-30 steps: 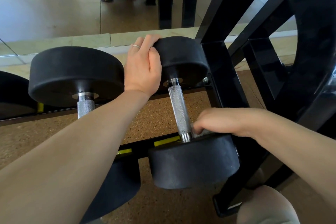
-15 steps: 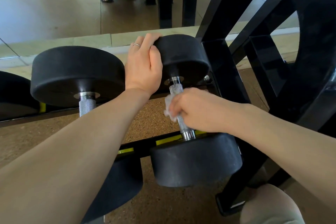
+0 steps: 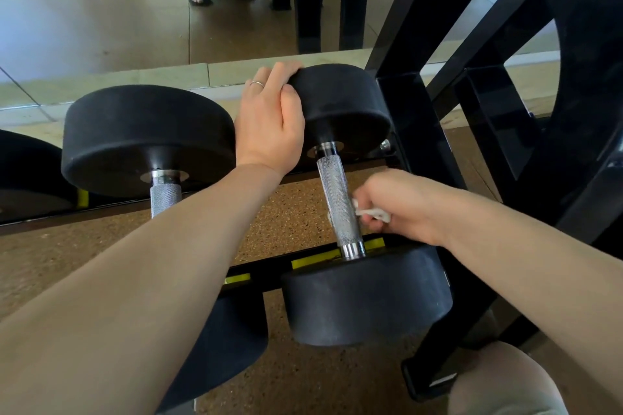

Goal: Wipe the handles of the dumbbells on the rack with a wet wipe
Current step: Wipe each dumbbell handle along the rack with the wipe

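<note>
A black dumbbell with a knurled steel handle (image 3: 338, 204) lies across the rack's lower rails (image 3: 306, 263), its far head (image 3: 340, 104) and near head (image 3: 367, 296) both in view. My left hand (image 3: 269, 121) grips the left side of the far head, fingers over its top. My right hand (image 3: 394, 204) pinches a white wet wipe (image 3: 372, 212) against the right side of the handle, about midway along. A second, larger dumbbell (image 3: 145, 138) sits to the left, its handle (image 3: 165, 195) partly hidden by my left forearm.
The black rack frame (image 3: 424, 131) rises close on the right. A mirror (image 3: 101, 17) behind the rack reflects sandalled feet. A third dumbbell head (image 3: 23, 172) shows at the far left. Speckled brown floor (image 3: 286, 209) lies under the rails. My knee (image 3: 505, 384) is at bottom right.
My right hand slid with the wipe from the handle's near end up toward the far head, then back down to the handle's right side. My left hand stayed on the far head.
</note>
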`<state>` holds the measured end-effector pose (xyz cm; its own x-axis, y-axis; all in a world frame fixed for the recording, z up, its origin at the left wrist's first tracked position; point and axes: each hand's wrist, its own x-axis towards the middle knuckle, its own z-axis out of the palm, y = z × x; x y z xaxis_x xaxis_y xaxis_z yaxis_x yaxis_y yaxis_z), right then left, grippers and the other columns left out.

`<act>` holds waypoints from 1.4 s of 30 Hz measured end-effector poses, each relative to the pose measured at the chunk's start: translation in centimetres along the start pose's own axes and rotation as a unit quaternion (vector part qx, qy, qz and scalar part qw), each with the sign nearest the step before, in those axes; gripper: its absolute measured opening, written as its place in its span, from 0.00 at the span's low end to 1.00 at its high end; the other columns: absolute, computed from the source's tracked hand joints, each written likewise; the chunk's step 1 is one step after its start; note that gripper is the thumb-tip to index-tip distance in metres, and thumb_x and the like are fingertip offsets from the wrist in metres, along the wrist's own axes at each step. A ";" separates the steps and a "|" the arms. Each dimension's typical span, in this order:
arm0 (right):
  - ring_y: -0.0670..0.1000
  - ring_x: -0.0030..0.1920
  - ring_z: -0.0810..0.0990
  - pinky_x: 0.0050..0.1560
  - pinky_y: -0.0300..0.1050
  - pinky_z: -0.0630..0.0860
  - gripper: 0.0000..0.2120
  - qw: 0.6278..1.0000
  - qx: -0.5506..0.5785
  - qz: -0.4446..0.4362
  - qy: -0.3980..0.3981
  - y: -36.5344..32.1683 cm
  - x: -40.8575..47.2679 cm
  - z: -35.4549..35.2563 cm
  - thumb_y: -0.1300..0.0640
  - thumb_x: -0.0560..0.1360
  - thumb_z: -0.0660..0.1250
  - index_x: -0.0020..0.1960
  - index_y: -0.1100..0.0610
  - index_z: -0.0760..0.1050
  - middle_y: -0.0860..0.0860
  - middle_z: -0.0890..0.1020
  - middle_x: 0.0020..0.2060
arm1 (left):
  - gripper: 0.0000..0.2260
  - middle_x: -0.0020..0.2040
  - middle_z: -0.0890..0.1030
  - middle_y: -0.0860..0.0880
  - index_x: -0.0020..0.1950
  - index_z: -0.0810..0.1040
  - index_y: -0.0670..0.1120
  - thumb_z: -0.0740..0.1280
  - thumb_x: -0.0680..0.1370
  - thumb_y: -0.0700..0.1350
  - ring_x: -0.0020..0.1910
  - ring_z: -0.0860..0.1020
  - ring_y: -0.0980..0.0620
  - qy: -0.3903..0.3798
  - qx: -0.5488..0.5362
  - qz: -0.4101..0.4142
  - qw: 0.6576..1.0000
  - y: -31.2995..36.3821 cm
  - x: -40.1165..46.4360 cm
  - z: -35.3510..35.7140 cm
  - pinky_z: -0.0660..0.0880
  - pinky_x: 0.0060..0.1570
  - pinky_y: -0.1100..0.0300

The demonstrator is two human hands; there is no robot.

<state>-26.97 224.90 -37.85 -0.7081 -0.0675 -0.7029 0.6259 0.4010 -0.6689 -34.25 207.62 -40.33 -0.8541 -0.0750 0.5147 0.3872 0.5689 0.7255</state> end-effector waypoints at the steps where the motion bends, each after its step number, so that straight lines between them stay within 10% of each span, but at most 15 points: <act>1: 0.49 0.29 0.69 0.29 0.39 0.65 0.07 0.999 -0.035 0.005 -0.011 0.2 -0.6 -0.4 0.71 0.72 0.57 0.40 0.65 0.73 0.60 0.73 0.38 | 0.18 0.56 0.77 0.49 0.65 0.75 0.48 0.50 0.82 0.47 0.56 0.73 0.50 0.001 -0.002 0.001 1.000 0.0 0.0 0.0 0.75 0.51 0.49; 7: 0.49 0.33 0.72 0.32 0.35 0.68 0.11 0.981 -0.147 -0.129 0.004 -2.4 -4.3 -0.6 0.66 0.77 0.60 0.54 0.64 0.79 0.58 0.78 0.38 | 0.18 0.55 0.77 0.48 0.64 0.76 0.48 0.51 0.82 0.45 0.55 0.73 0.49 -0.001 0.004 0.003 1.000 0.0 0.1 0.0 0.73 0.50 0.50; 10: 0.42 0.38 0.79 0.37 0.32 0.73 0.18 0.871 -0.385 -0.303 0.041 -3.2 -3.2 1.6 0.62 0.79 0.58 0.64 0.51 0.78 0.53 0.82 0.53 | 0.18 0.55 0.76 0.48 0.64 0.76 0.47 0.50 0.82 0.46 0.54 0.73 0.49 -0.005 0.011 0.007 1.000 0.0 0.2 -0.1 0.72 0.49 0.52; 14: 0.55 0.49 0.82 0.52 0.48 0.77 0.12 0.758 -0.602 -0.249 -0.009 -1.7 -1.6 2.9 0.58 0.77 0.62 0.56 0.55 0.82 0.53 0.83 0.49 | 0.18 0.55 0.76 0.48 0.65 0.75 0.47 0.50 0.82 0.46 0.54 0.73 0.49 -0.013 0.015 0.015 1.000 -0.2 0.1 -0.2 0.71 0.49 0.55; 18: 0.38 0.47 0.79 0.48 0.38 0.75 0.15 0.811 -0.531 -0.232 -0.080 -1.3 -3.6 1.0 0.59 0.76 0.62 0.49 0.48 0.86 0.36 0.83 0.42 | 0.17 0.56 0.76 0.48 0.66 0.74 0.48 0.50 0.83 0.45 0.56 0.72 0.50 -0.018 0.019 0.011 1.000 0.0 0.2 -0.3 0.70 0.50 0.57; 21: 0.30 0.31 0.74 0.34 0.33 0.62 0.15 0.902 -0.358 -0.237 0.044 -1.0 -4.3 -0.8 0.61 0.77 0.61 0.48 0.48 0.85 0.31 0.75 0.24 | 0.17 0.58 0.76 0.50 0.66 0.73 0.49 0.49 0.84 0.45 0.56 0.71 0.51 -0.030 0.024 0.003 0.999 0.3 0.1 -0.7 0.69 0.49 0.57; 23: 0.38 0.31 0.75 0.33 0.35 0.65 0.14 0.929 -0.271 -0.211 0.140 -0.2 -3.7 -0.7 0.60 0.78 0.60 0.50 0.50 0.84 0.39 0.78 0.30 | 0.17 0.60 0.75 0.51 0.68 0.72 0.50 0.49 0.84 0.46 0.57 0.70 0.52 -0.048 0.037 -0.008 0.998 0.7 0.0 -1.0 0.68 0.49 0.58; 26: 0.51 0.38 0.77 0.37 0.45 0.75 0.11 0.915 -0.351 -0.142 0.137 0.4 -2.9 1.0 0.60 0.75 0.60 0.38 0.58 0.78 0.52 0.80 0.38 | 0.17 0.62 0.74 0.51 0.70 0.70 0.51 0.48 0.86 0.47 0.58 0.70 0.54 -0.088 0.069 -0.024 0.994 1.5 0.0 -1.7 0.68 0.51 0.57; 29: 0.50 0.29 0.68 0.29 0.41 0.63 0.12 0.924 -0.372 -0.063 0.059 -0.5 -3.5 1.8 0.65 0.70 0.60 0.29 0.57 0.65 0.51 0.70 0.27 | 0.18 0.63 0.76 0.48 0.74 0.67 0.51 0.48 0.87 0.49 0.59 0.74 0.48 -0.131 0.157 0.001 0.979 2.1 0.6 -3.2 0.72 0.53 0.53; 32: 0.52 0.30 0.69 0.30 0.42 0.60 0.08 0.947 -0.318 -0.054 -0.004 -2.4 -5.4 1.1 0.62 0.62 0.63 0.36 0.67 0.77 0.55 0.73 0.28 | 0.19 0.65 0.78 0.46 0.75 0.67 0.51 0.50 0.87 0.51 0.61 0.77 0.45 -0.174 0.288 0.092 0.937 2.6 2.0 -6.5 0.73 0.57 0.51; 36: 0.53 0.37 0.76 0.39 0.44 0.74 0.15 0.953 -0.231 -0.194 -0.023 -5.3 -6.6 3.4 0.60 0.69 0.65 0.53 0.61 0.81 0.57 0.80 0.43 | 0.18 0.67 0.77 0.45 0.73 0.72 0.51 0.52 0.86 0.51 0.64 0.76 0.43 -0.130 0.321 0.133 0.929 2.8 3.9 -12.4 0.72 0.60 0.50; 42: 0.37 0.40 0.76 0.36 0.31 0.72 0.20 0.860 -0.288 -0.420 0.032 -5.8 -4.1 12.7 0.60 0.78 0.63 0.68 0.46 0.73 0.45 0.79 0.59 | 0.22 0.49 0.79 0.42 0.53 0.78 0.46 0.48 0.84 0.56 0.51 0.75 0.41 -0.169 0.243 -0.093 0.951 -2.7 3.5 -17.9 0.70 0.49 0.50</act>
<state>-23.59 211.29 -34.17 -0.8587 -0.5125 -0.0025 -0.3694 0.6224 -0.6900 -32.06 191.14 -32.26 -0.9865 0.0089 0.1633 0.0825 0.8892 0.4500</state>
